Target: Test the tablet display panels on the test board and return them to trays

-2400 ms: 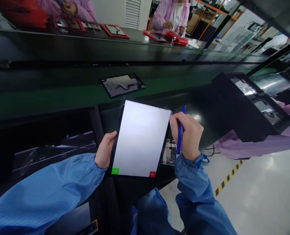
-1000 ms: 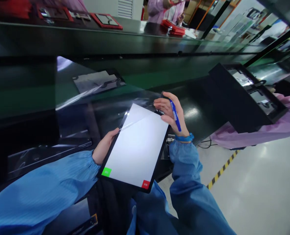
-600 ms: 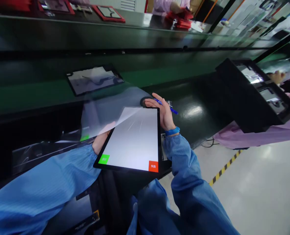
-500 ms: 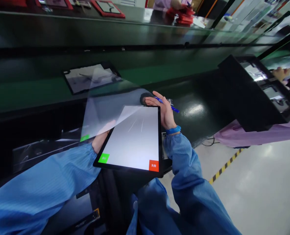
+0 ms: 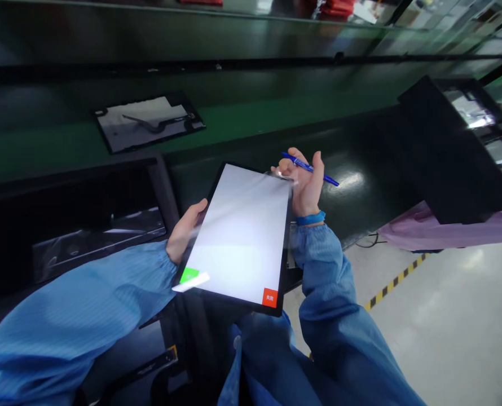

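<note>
A tablet with a lit white screen, a green box at its lower left and a red one at its lower right lies tilted in front of me. My left hand grips its left edge, thumb at the rim, other fingers hidden behind. At the upper right corner is my right hand, palm turned up and fingers curled, with a blue pen lying across the fingers and thumb. A clear film shows near those fingertips. It seems to lie over the screen; whether the fingers pinch it is unclear.
On the green strip of the bench lies a tablet-sized panel with a dark cable. A dark tray stands to the left. To the right is a large black box, with pink clothing below it. Yellow-black tape marks the floor.
The clear film, earlier raised off to the left of the tablet, now appears over the screen. My right hand has turned palm up, still with the pen. My left thumb now shows at the tablet's edge.
</note>
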Motion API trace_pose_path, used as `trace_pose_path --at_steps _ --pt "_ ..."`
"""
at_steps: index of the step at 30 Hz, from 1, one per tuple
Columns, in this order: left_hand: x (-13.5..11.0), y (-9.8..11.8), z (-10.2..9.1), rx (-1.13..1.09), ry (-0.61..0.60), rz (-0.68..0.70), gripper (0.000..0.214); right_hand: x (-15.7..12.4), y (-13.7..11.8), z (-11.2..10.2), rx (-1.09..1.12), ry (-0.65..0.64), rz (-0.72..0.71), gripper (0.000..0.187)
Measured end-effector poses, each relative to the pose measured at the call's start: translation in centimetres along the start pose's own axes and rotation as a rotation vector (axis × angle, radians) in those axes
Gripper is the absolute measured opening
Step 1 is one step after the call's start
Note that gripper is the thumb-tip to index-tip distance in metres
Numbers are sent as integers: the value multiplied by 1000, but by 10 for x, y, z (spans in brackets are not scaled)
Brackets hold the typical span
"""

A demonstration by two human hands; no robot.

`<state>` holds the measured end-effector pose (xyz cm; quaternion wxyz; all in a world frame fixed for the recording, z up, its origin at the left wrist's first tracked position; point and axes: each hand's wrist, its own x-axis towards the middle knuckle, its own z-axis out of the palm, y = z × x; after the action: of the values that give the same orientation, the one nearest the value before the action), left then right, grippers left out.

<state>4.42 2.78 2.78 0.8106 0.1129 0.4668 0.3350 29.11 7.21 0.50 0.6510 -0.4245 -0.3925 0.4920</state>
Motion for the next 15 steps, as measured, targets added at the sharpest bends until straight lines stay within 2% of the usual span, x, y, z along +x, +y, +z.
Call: trace_pose_path --at_steps 3,7,9,11,13,14,15 --pt "-3 -7 2 39 19 25 32 1 -8 -4 -94 115 -133 50" --pt "-4 -10 0 40 0 12 35 -19 -34 -3 -218 259 -454 35" --pt "-4 -10 -1 38 0 35 35 -40 -49 5 -391 225 -546 28" --pt "-3 -10 -1 39 -6 49 35 -61 -61 18 -680 -1 -548 27" --pt "-3 -10 -2 38 -38 43 39 -78 -68 31 -1007 -336 -513 22" --pt "-3 -11 -2 38 -66 32 41 -84 -68 37 -1144 -484 -497 33" --pt "-3 -12 -2 41 -94 23 43 -88 -66 42 -1253 -591 -483 53"
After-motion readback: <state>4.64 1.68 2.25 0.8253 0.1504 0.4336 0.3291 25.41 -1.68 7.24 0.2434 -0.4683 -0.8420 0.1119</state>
